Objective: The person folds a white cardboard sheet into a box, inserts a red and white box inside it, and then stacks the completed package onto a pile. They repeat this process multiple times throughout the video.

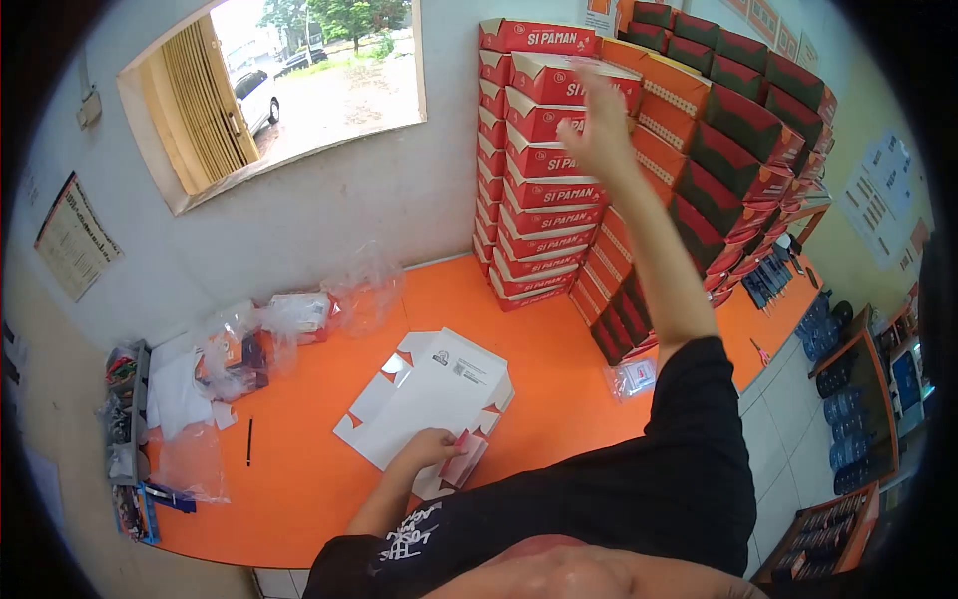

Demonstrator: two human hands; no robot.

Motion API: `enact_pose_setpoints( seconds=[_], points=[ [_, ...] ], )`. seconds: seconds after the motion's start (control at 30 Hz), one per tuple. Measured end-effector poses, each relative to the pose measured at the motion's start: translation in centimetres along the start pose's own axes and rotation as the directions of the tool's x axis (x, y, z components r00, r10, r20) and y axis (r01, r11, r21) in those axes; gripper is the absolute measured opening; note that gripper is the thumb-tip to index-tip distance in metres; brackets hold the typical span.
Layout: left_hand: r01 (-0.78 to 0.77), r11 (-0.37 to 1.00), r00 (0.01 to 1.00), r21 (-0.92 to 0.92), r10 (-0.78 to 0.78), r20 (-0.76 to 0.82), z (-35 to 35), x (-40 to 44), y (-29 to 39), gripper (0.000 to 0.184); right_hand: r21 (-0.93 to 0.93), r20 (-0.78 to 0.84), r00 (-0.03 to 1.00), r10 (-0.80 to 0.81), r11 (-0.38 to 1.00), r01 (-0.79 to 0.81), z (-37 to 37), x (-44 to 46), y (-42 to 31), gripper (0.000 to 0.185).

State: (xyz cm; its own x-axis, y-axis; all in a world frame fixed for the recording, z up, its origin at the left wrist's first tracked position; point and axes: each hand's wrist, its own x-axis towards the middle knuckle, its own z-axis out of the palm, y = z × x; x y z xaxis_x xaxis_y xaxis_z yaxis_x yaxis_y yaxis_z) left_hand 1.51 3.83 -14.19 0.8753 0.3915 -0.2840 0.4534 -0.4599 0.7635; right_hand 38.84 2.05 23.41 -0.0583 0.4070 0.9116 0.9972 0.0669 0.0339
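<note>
On the orange table lies an unfolded white carton [439, 384] with small printed marks, a code square and cut flaps. My left hand [434, 446] is closed on its near edge, at a flap with a reddish side showing. Raised high at the right, my right hand [601, 135] is in front of the stacked red-and-white "SI PAMAN" boxes [549, 190]. Its fingers are apart, with nothing visible in them. Whether it touches a box I cannot tell.
Dark red-and-black boxes [733, 160] are piled high on the right. Clear plastic bags [364, 290] lie along the wall, and a black pen-like stick [249, 442] is at the left. A small plastic packet [634, 378] and scissors [761, 352] lie near the right edge.
</note>
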Motion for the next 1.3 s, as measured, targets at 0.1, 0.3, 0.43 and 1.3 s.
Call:
enact_pose_setpoints(
  seconds=[0.1,0.3,0.43,1.3],
  points=[
    [0.008,0.98,0.999,0.2,-0.014,0.029,-0.4,-1.6,-0.3,0.034,0.356,0.456,0.886,0.089,0.894,-0.273,-0.1,-7.8,-11.1,0.037],
    [-0.296,0.3,0.925,-0.907,-0.147,-0.351,-8.0,-8.3,7.7,0.032,0.855,0.465,0.663,-0.587,0.492,-0.164,-1.0,-18.8,-27.7,0.029],
    [-0.601,0.01,0.792,-0.799,-0.123,-0.597,-9.2,-10.8,12.4,0.034,0.731,0.237,0.917,-0.322,0.681,0.05,-0.4,-18.7,-30.1,0.028],
    [-0.757,0.546,0.544,-0.359,0.222,-0.809,-8.1,-13.4,19.9,0.026,0.925,0.244,0.966,-0.086,0.321,-0.205,-6.2,-14.7,-25.2,0.012]
  ],
)
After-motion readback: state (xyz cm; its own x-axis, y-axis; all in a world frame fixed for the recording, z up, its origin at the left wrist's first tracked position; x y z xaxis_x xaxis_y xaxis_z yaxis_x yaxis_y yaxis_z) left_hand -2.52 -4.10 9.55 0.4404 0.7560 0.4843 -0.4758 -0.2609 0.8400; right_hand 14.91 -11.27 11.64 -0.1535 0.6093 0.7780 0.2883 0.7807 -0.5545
